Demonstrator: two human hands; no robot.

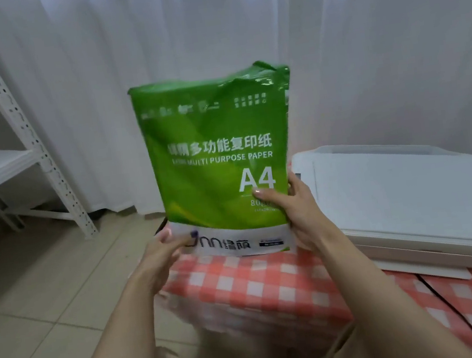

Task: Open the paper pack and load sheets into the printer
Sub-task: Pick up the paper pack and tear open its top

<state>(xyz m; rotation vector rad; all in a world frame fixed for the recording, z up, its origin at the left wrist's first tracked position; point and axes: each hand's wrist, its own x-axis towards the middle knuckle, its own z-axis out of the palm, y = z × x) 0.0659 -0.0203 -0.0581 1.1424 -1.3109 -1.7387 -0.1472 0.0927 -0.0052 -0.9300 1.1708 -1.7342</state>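
Note:
A green and white pack of A4 paper (212,151) stands upright in front of me, above the table's left corner. Its top wrapper is crumpled and looks partly torn. My left hand (160,250) grips the pack's lower left corner. My right hand (296,209) holds the lower right edge, thumb across the front under the "A4" print. A white printer (413,196) sits closed on the table to the right of the pack.
The table carries a red and white checked cloth (244,287). A black cable (453,312) runs across the cloth from under the printer. A white metal shelf rack (8,119) stands at the left. White curtains hang behind; tiled floor lies at lower left.

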